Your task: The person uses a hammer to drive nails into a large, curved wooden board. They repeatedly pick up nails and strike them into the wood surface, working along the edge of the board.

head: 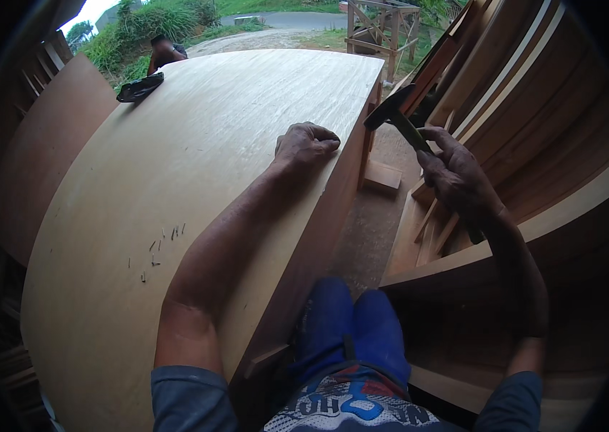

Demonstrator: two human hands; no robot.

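Observation:
My right hand (458, 175) grips the greenish handle of a hammer (408, 129), with its dark metal head raised past the long edge of the plywood panel. On the pale plywood panel (137, 183), close to that same edge, rests my left hand (309, 143). Its thumb and fingers are drawn together in a pinch; whether a nail sits between the fingertips is too small to tell. Several loose nails (153, 262) lie scattered on the panel to the left of my left forearm.
A black plastic bag (141, 88) lies at the panel's far left edge, with a person (167, 52) behind it. Boards and curved wooden panels (547, 140) lean on the right. A wood block (383, 176) is on the floor; a timber frame (385, 32) stands outside.

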